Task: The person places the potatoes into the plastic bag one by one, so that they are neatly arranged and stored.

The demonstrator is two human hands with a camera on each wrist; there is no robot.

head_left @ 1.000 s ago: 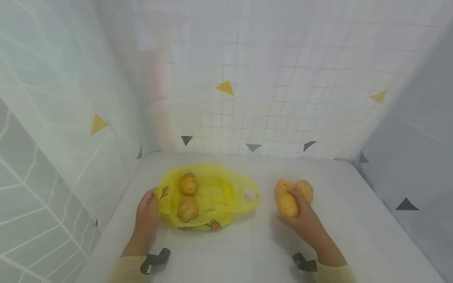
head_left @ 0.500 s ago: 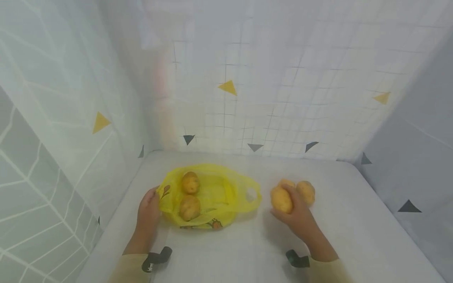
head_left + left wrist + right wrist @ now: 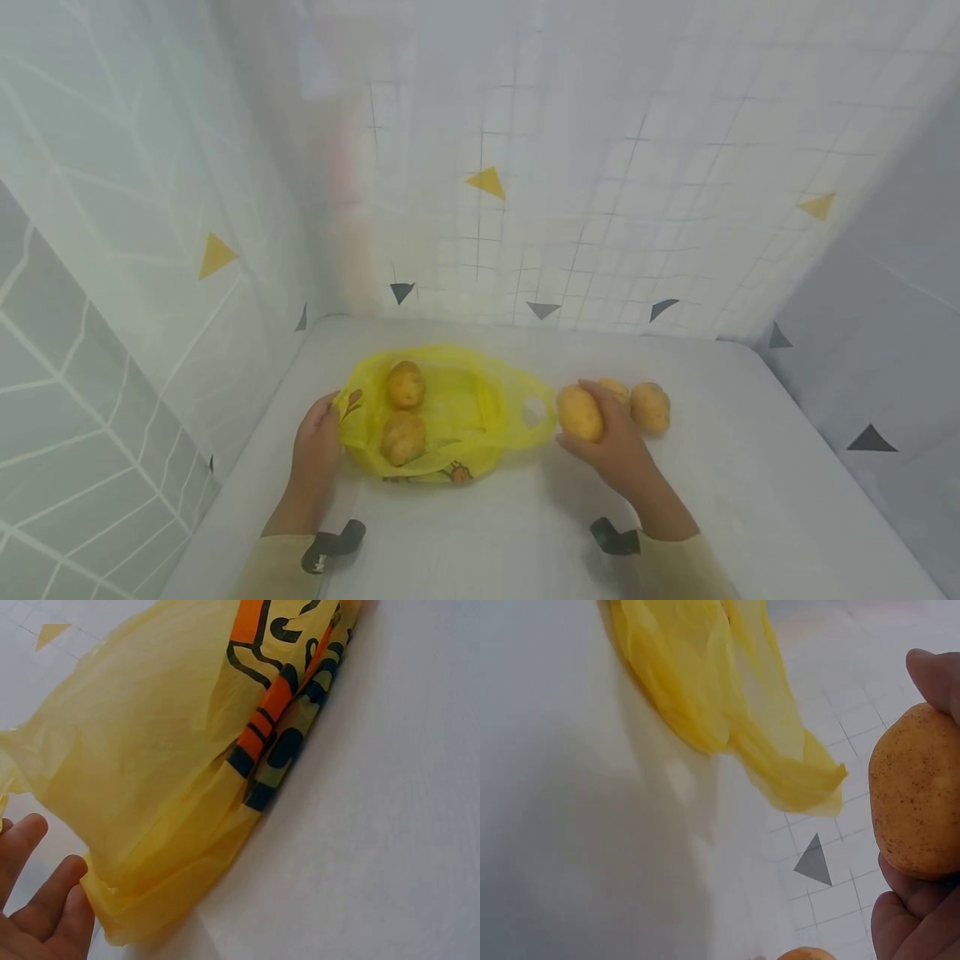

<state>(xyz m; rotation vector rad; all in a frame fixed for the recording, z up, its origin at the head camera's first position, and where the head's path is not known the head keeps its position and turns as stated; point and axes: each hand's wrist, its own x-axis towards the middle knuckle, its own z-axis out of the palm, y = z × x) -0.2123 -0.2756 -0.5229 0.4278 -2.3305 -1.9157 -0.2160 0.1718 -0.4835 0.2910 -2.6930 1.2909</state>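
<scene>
A yellow plastic bag (image 3: pixel 457 462) lies with its mouth open on the table, two potatoes (image 3: pixel 406 386) inside. At its left edge my left hand (image 3: pixel 316 446) grips the rim; the left wrist view has these fingers (image 3: pixel 52 900) beside the bag (image 3: pixel 142 787), the pinch itself partly out of frame. Raised by the bag's right handle, a potato (image 3: pixel 579 413) is held between the thumb and fingers of my right hand (image 3: pixel 618 446). Close up, the right wrist view shows that speckled potato (image 3: pixel 915 791). Behind the right hand lie another potato (image 3: pixel 651 408) and a partly hidden one (image 3: pixel 615 388).
The white table (image 3: pixel 480 542) runs back to a grid-patterned wall covering (image 3: pixel 570 167). Patterned sheets enclose the left (image 3: pixel 112 333) and right (image 3: pixel 885 317) sides. Dark camera mounts sit on both wrists.
My right hand has lifted a potato from the group on the right and carried it left to the bag's handle. The left hand stays at the bag's rim.
</scene>
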